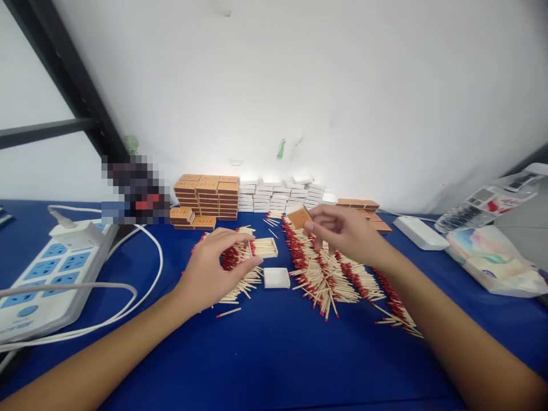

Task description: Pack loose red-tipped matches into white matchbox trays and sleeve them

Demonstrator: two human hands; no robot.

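A white matchbox tray (pixel 269 249) filled with matches is pinched at its left end between the thumb and fingers of my left hand (pixel 218 262). In my right hand (pixel 338 228) is an orange matchbox sleeve (pixel 299 217), gripped by one end and tilted, to the right of the tray. Below the filled tray, a white matchbox tray (pixel 277 278) lies on the blue table. Red-tipped matches (pixel 327 279) spread in long rows under and beside my right hand. Another pile of matches (pixel 240 285) lies around my left hand, partly hidden by it.
Stacked orange matchboxes (pixel 208 197) and white trays (pixel 278 194) stand against the wall, with more orange boxes (pixel 368 211) right of them. A power strip (pixel 55 274) with white cables is at left. A white device (pixel 420 233), plastic bottle (pixel 483 202) and tissue pack (pixel 492 260) are at right.
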